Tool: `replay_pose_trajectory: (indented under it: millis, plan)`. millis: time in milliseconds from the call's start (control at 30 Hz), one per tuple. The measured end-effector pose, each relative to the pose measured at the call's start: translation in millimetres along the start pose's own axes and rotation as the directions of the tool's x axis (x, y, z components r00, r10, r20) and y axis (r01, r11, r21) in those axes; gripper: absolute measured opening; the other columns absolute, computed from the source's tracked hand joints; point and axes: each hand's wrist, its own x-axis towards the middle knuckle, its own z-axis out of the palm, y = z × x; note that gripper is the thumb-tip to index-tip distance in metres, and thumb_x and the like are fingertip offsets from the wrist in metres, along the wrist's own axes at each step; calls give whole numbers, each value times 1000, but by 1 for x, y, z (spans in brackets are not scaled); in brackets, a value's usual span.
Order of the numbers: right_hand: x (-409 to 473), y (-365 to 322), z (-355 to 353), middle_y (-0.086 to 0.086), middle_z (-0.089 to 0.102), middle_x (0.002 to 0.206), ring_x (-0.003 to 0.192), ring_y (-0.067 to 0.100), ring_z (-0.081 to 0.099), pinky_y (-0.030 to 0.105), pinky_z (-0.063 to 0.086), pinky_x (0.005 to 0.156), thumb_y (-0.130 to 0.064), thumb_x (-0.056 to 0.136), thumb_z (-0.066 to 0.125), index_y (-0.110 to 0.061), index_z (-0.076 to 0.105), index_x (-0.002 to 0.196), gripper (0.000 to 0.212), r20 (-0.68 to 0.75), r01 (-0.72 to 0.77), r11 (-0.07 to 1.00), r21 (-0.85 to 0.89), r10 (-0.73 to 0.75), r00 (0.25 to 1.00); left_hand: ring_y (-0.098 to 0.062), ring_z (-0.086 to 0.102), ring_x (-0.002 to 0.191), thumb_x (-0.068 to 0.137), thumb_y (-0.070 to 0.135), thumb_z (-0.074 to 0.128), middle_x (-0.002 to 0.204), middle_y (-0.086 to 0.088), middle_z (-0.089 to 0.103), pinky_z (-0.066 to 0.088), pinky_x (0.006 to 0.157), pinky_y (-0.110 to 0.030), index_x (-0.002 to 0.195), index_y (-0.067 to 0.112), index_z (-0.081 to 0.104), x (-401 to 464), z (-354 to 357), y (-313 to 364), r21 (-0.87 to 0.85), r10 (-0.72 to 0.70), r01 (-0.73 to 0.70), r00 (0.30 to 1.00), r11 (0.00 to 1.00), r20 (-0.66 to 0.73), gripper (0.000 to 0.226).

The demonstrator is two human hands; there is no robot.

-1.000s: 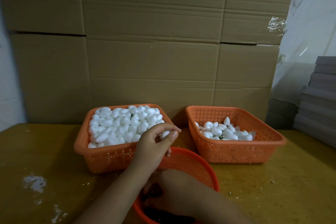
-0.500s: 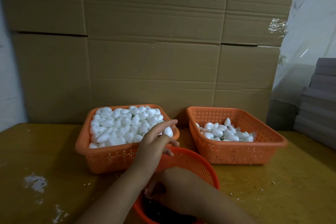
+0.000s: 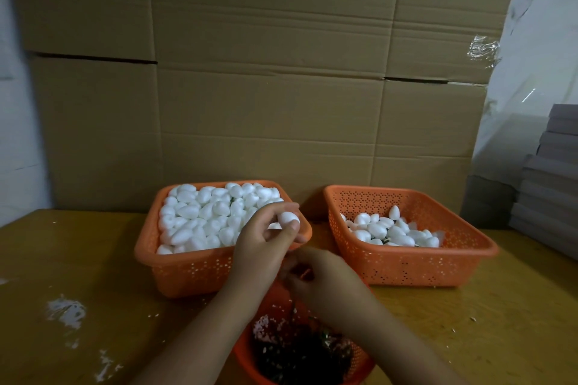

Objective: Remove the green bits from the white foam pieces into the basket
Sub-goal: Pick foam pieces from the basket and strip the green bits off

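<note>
Pinched in the left hand, a foam piece now lifted clear.

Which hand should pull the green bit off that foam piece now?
Probably the right hand: it sits just below the foam piece pinched in the left hand, above the round basket.

A packing workshop: stacked cardboard cartons (flat-packed) behind a worn worktable.
</note>
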Motion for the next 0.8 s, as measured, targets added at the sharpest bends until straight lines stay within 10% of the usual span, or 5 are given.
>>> replay_pose_trajectory:
  millis: [233,467,800]
  plan:
    - [5,-1,-8,-6,57,50,42,4,48,18,39,47,-21,91,67,-21,70,81,10,-220,-16,877,480,138,966,-14,70,85,93,9,62,106,-1,70,55,71,-24,105,22,69,1,0,1,-76,-13,12,1000,997,-11,19]
    - [3,-3,-3,-2,54,49,43,7,50,18,40,46,-16,90,68,-19,63,90,6,-333,88,821,565,129,934,-21,72,87,92,17,64,100,-11,73,55,60,-25,108,18,71,-1,4,6,-359,-215,214,976,909,36,17]
    - [3,-3,-5,7,68,70,63,17,64,23,46,55,-14,95,59,-16,67,87,12,-435,155,806,572,137,890,-15,72,80,91,20,66,90,-7,75,55,63,-22,100,23,74,-2,4,5,-327,-231,248,969,912,91,13]
